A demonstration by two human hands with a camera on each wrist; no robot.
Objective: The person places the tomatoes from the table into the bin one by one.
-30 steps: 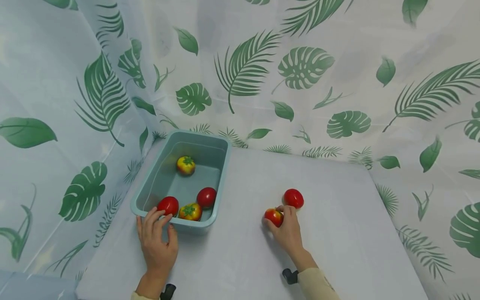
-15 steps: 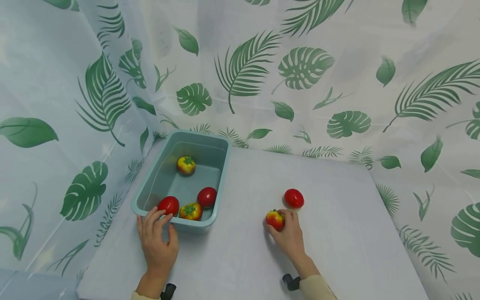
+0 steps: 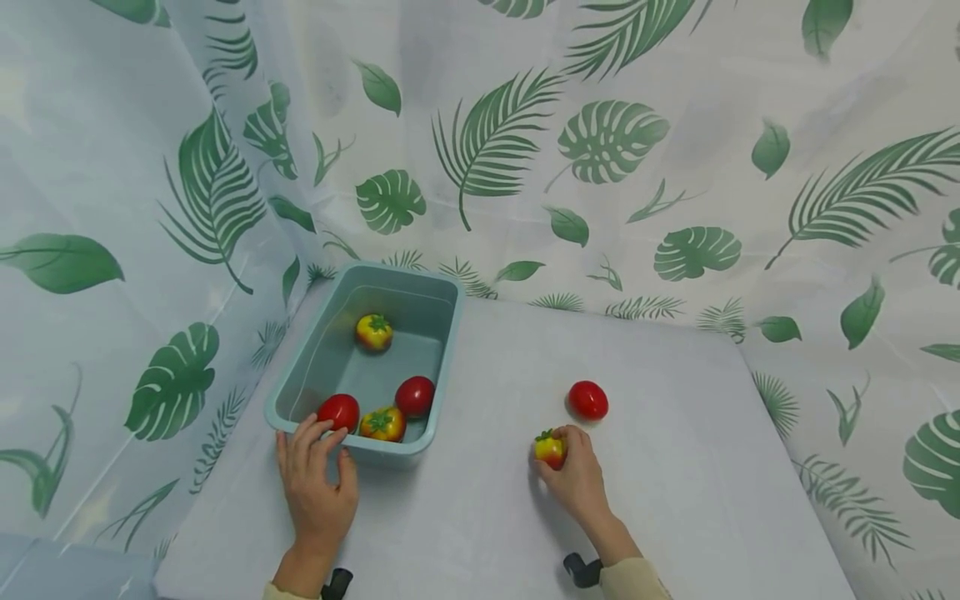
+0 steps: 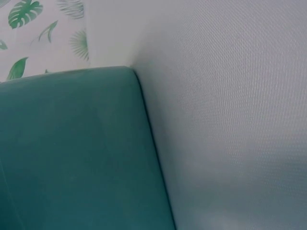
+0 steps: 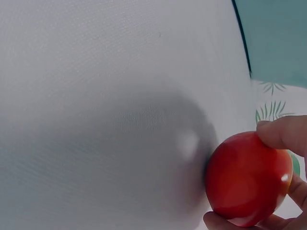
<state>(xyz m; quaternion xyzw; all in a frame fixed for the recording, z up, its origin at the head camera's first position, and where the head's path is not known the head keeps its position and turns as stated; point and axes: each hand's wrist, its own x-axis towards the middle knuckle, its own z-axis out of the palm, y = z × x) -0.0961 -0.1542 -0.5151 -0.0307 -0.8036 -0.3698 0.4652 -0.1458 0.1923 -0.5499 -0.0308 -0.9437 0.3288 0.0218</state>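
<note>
My right hand [image 3: 579, 477] pinches a red-and-yellow fruit with a green leafy top [image 3: 549, 451] between thumb and fingers, low over the white table. In the right wrist view the fruit's smooth red underside [image 5: 248, 179] faces the camera, its lower edge close to the tabletop. Just beyond this hand lies a glossy red oval fruit [image 3: 588, 401]. My left hand [image 3: 318, 492] rests with its fingertips over the near rim of a blue-green bin [image 3: 452, 333], thumb apart on the outer side. The left wrist view shows the bin's outer wall [image 4: 81, 143] but no fingers.
Inside the bin are two red fruits, one at the near left [image 3: 339, 412] and one at the right [image 3: 415, 396], and two yellow-red ones, far [image 3: 373, 332] and near [image 3: 383, 424]. Leaf-print curtains [image 3: 510, 167] hang behind and left of the table [image 3: 675, 467].
The fruit in my right hand has turned so its green top and yellow side show more, and the hand has shifted slightly nearer. My left hand stays at the bin rim.
</note>
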